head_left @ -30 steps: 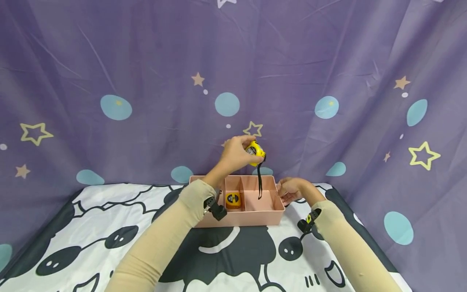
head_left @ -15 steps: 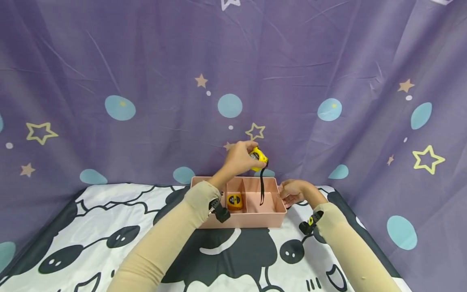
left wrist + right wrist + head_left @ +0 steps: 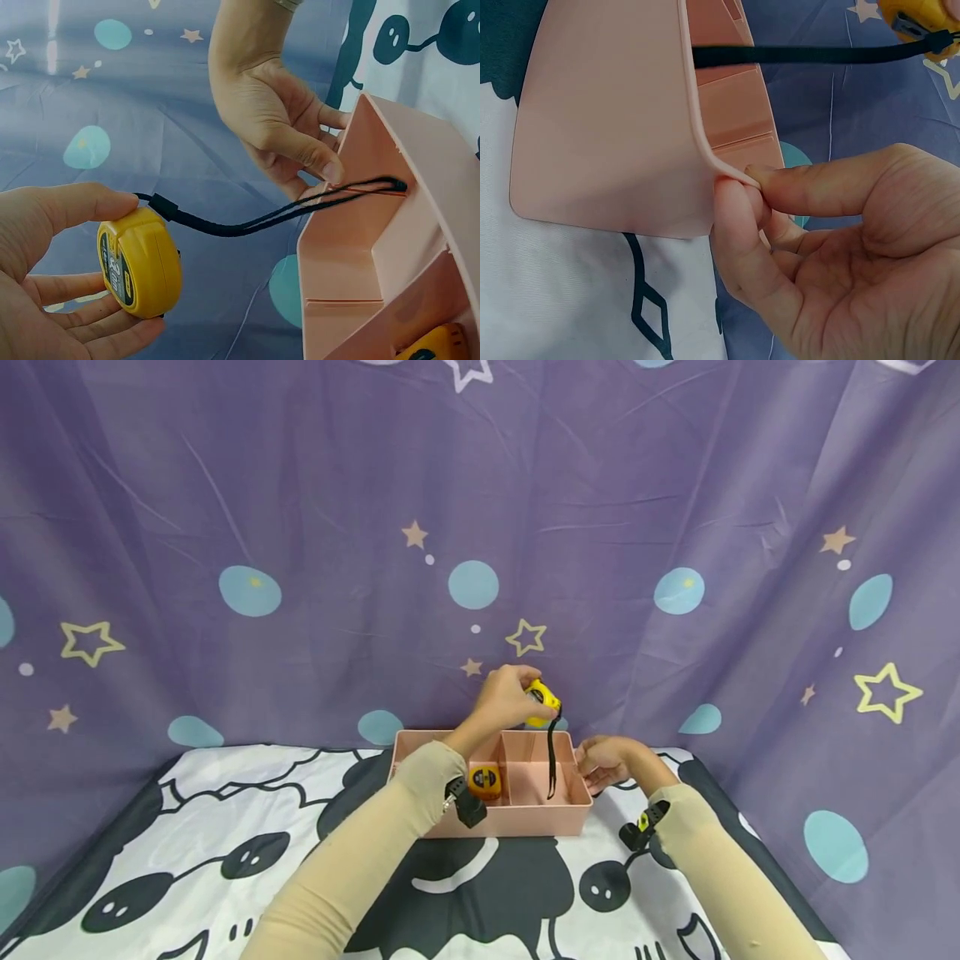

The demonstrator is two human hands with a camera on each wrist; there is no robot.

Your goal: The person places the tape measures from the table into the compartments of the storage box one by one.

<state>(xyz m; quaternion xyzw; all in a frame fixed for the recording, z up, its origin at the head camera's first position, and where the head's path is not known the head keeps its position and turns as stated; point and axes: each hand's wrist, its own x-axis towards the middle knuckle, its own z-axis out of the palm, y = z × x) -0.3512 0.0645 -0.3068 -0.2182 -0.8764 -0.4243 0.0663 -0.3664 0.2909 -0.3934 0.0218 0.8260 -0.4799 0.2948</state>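
Note:
My left hand (image 3: pixel 504 700) grips a yellow tape measure (image 3: pixel 146 262) between thumb and fingers, above the right part of a pink divided box (image 3: pixel 525 821). From the tape measure hangs a black wrist strap (image 3: pixel 552 760), its loop dipping into the right compartment. My right hand (image 3: pixel 606 762) pinches the rim at the box's right end, thumb inside and fingers outside, as the right wrist view shows. A second yellow tape measure (image 3: pixel 484 782) lies in the middle compartment. My left forearm hides much of the left compartment.
The box stands on a white cloth (image 3: pixel 262 810) with a black cartoon print. Right behind it hangs a purple curtain (image 3: pixel 360 610) with stars and blue spots. Upright dividers (image 3: pixel 503 768) separate the box's compartments.
My left hand has moved right and a little lower with the tape measure, bringing the strap further down into the right compartment. My right hand keeps its pinch on the rim.

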